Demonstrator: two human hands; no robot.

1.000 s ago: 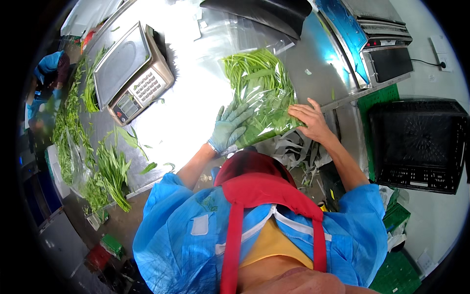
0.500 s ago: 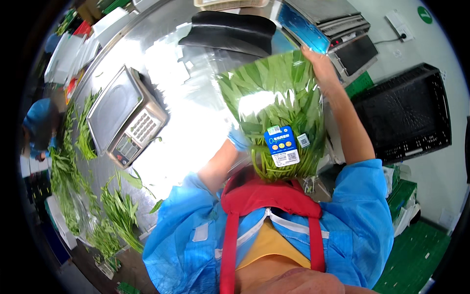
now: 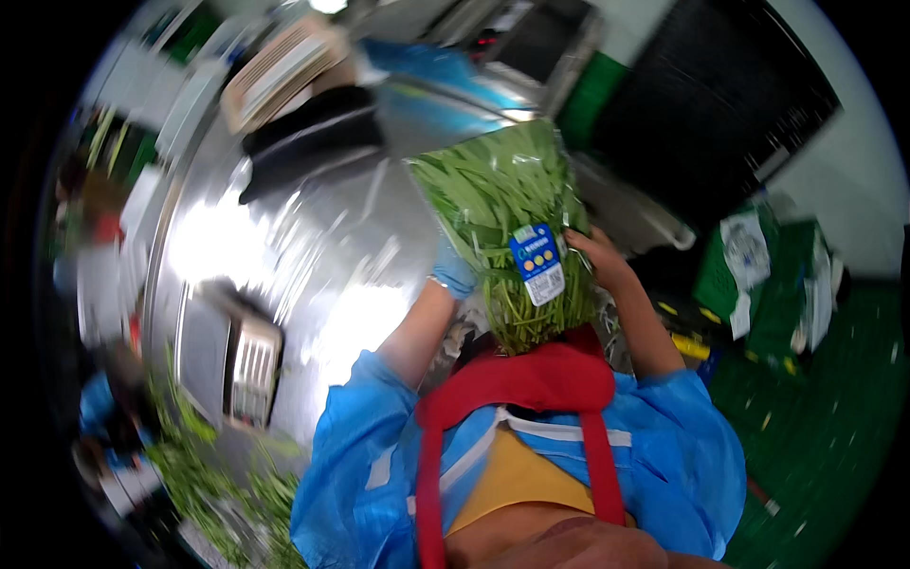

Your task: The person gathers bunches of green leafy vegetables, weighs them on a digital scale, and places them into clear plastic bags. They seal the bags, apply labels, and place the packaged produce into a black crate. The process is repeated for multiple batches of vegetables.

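A clear bag of long leafy greens (image 3: 488,190), with a blue and white label (image 3: 536,266) on its front, is held up over my red apron top (image 3: 517,379). My right hand (image 3: 597,256), bare, grips the bag's right edge near the label. My left hand (image 3: 453,266), in a pale blue glove, is against the bag's left side; its fingers are hidden behind the bag. The steel bench (image 3: 351,256) shows beyond, blurred by motion.
A scale (image 3: 227,365) and loose greens (image 3: 213,484) lie at lower left, near a co-worker (image 3: 100,408). Beige tray (image 3: 270,71), black sheet (image 3: 313,133) and machine (image 3: 512,62) are at the back. Black crate (image 3: 697,104) and green crates (image 3: 744,275) stand right.
The bag went from lying on the bench to held up, label showing. Since half a second ago my right hand moved lower along its edge. The view has turned, shifting the surroundings.
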